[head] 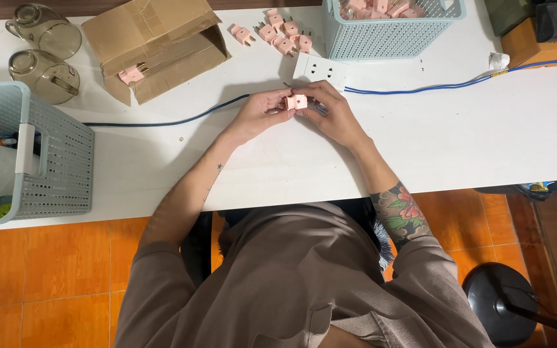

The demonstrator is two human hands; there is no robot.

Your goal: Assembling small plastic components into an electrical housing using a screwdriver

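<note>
Both my hands meet over the white table, pinching one small pink plug adapter between their fingertips. My left hand grips it from the left, my right hand from the right. Just behind them lies a white socket strip with a blue cable running off to the right. Several more pink adapters lie loose further back.
A pale blue basket of pink adapters stands at the back. An open cardboard box holds another adapter. Two glass mugs sit at the back left, and a second basket at the left edge.
</note>
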